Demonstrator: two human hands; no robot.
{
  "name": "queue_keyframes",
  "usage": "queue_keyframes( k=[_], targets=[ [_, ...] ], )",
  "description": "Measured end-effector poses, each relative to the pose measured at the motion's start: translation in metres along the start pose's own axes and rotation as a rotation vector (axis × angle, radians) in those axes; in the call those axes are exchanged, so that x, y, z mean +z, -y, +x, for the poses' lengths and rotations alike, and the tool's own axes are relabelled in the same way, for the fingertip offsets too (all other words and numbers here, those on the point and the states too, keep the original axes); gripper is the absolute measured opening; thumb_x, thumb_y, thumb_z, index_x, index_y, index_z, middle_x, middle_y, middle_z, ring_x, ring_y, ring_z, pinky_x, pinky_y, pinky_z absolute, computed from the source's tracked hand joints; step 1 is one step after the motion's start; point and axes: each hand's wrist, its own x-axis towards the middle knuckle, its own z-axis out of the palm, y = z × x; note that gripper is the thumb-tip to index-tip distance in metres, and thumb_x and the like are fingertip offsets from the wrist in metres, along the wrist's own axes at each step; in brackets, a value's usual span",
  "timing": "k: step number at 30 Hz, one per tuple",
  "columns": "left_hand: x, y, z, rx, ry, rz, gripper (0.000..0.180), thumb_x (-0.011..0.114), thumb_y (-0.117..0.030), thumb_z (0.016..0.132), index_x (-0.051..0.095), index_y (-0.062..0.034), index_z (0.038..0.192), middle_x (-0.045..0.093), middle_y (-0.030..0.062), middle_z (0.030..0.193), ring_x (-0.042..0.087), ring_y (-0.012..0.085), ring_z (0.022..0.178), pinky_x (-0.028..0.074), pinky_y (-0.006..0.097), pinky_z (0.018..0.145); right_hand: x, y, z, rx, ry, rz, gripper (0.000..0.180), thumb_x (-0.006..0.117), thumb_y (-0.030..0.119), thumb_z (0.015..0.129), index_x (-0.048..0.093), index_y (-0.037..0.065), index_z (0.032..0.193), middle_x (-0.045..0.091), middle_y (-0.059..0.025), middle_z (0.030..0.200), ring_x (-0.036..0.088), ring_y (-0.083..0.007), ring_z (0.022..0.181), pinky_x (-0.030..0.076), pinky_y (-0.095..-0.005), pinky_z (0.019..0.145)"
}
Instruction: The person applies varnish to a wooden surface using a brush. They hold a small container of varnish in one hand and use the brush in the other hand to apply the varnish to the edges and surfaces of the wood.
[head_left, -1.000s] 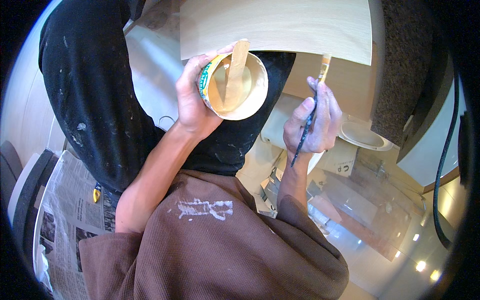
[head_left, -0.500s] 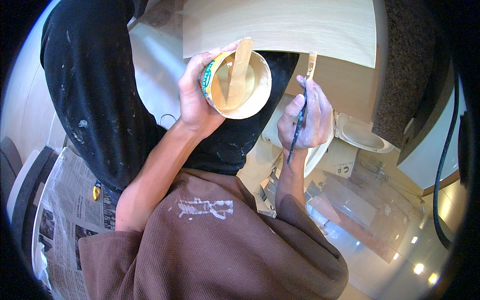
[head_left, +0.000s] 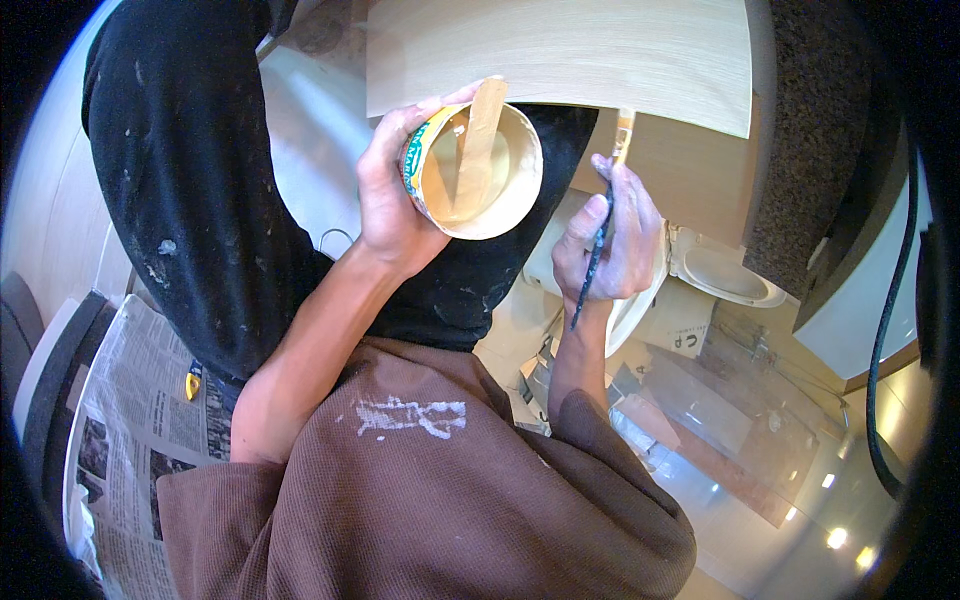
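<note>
My left hand (head_left: 388, 190) is wrapped round a small tub (head_left: 528, 185) with a yellow and green side, tipped so its mouth faces me. Cream-coloured paint (head_left: 497, 163) lies inside, and a flat wooden stick (head_left: 483, 140) leans in it, its top poking over the rim. Between the fingers of my right hand (head_left: 615, 240) is a thin paintbrush (head_left: 598, 245) with a dark, paint-specked handle. Its pale bristles point away from me, at the lower edge of a light wood-grain panel (head_left: 570, 50). Whitish smears coat the right fingers.
A toilet (head_left: 725, 265) stands below the panel at right. Beside the panel is a dark speckled stone edge (head_left: 800, 130), and a black cable (head_left: 878, 370) hangs farther right. Newspaper (head_left: 150, 430) with a yellow cutter (head_left: 193, 381) lies at left. Cardboard sheets (head_left: 730, 420) cover the floor at right.
My right hand and the brush have shifted very slightly toward me. The tub in my left hand has stayed almost still.
</note>
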Motion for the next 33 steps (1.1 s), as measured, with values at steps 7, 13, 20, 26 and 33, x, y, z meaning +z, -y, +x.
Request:
queue_keyframes(
  k=[7, 13, 20, 26, 33],
  targets=[
    [0.003, -0.001, -0.001, 0.001, -0.023, 0.001, 0.072, 0.037, -0.044, 0.093, 0.035, 0.0071, 0.145, 0.062, 0.0228, 0.118, 0.064, 0.0286, 0.106, 0.049, 0.038, 0.098, -0.010, -0.002, 0.008, 0.016, -0.156, 0.141, 0.030, 0.048, 0.002, 0.095, 0.055, -0.016, 0.119, 0.059, -0.0282, 0.110, 0.069, -0.0345, 0.095, 0.060, -0.0410, 0.084],
    [0.000, 0.001, 0.000, -0.002, -0.016, -0.006, 0.073, 0.038, -0.045, 0.093, 0.036, 0.0065, 0.144, 0.062, 0.0229, 0.119, 0.064, 0.0289, 0.106, 0.049, 0.038, 0.098, -0.005, -0.013, 0.007, 0.014, -0.135, 0.098, 0.030, 0.050, 0.002, 0.095, 0.056, -0.012, 0.121, 0.061, -0.0254, 0.108, 0.071, -0.0338, 0.092, 0.060, -0.0400, 0.082],
    [-0.002, 0.003, 0.001, 0.004, -0.021, 0.004, 0.072, 0.038, -0.045, 0.093, 0.037, 0.0054, 0.144, 0.062, 0.0224, 0.119, 0.064, 0.0287, 0.106, 0.049, 0.037, 0.098, -0.008, -0.015, -0.003, -0.031, -0.154, 0.139, 0.032, 0.043, 0.002, 0.098, 0.051, -0.016, 0.123, 0.057, -0.0284, 0.113, 0.069, -0.0366, 0.095, 0.059, -0.0439, 0.086],
    [0.001, 0.001, 0.000, -0.005, -0.026, -0.015, 0.071, 0.037, -0.045, 0.093, 0.037, 0.0054, 0.144, 0.062, 0.0224, 0.119, 0.064, 0.0282, 0.106, 0.049, 0.037, 0.097, -0.006, -0.010, 0.007, 0.007, -0.129, 0.094, 0.031, 0.045, 0.002, 0.098, 0.052, -0.016, 0.122, 0.057, -0.0270, 0.112, 0.069, -0.0354, 0.096, 0.059, -0.0429, 0.088],
    [0.002, 0.000, 0.000, 0.013, -0.031, -0.007, 0.072, 0.037, -0.046, 0.094, 0.038, 0.0059, 0.144, 0.061, 0.0233, 0.119, 0.064, 0.0298, 0.106, 0.049, 0.038, 0.097, -0.001, 0.008, -0.001, 0.066, -0.030, 0.076, 0.032, 0.047, 0.000, 0.095, 0.052, -0.017, 0.123, 0.056, -0.0273, 0.114, 0.068, -0.0354, 0.096, 0.059, -0.0424, 0.087]
  ],
)
